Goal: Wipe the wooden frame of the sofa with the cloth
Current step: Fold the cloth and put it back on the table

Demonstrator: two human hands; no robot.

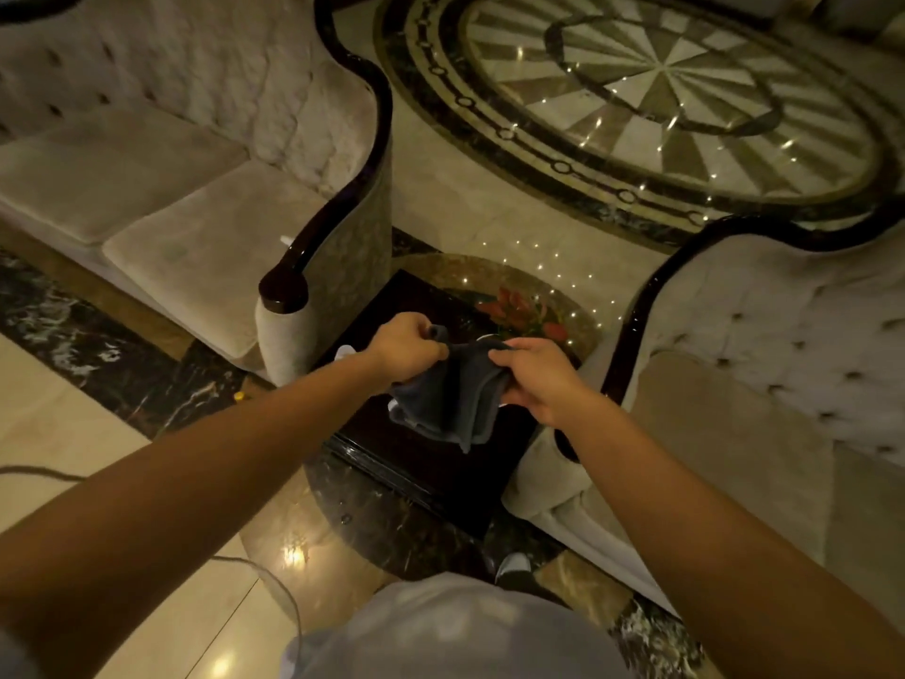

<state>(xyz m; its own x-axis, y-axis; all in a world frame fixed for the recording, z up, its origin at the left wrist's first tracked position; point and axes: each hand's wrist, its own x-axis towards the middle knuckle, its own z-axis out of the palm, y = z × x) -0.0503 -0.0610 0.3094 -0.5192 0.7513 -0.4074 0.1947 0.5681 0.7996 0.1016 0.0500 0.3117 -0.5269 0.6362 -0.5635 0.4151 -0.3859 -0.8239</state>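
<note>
Both hands hold the cloth (448,392) in the air above a dark table (392,306), between two sofas. The left hand (406,345) is fisted on one upper corner and the right hand (536,379) pinches the other. The cloth looks soft, light and limp (best bunched into a pad). The frame (323,227) is glossy and untouched.

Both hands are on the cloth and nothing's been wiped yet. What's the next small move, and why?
Probably gather the dark cloth into one hand and carry it to a dark wooden arm rail, perhaps the left sofa's. The left hand and right hand hold it hanging over the side table, touching neither sofa's frame.
</note>
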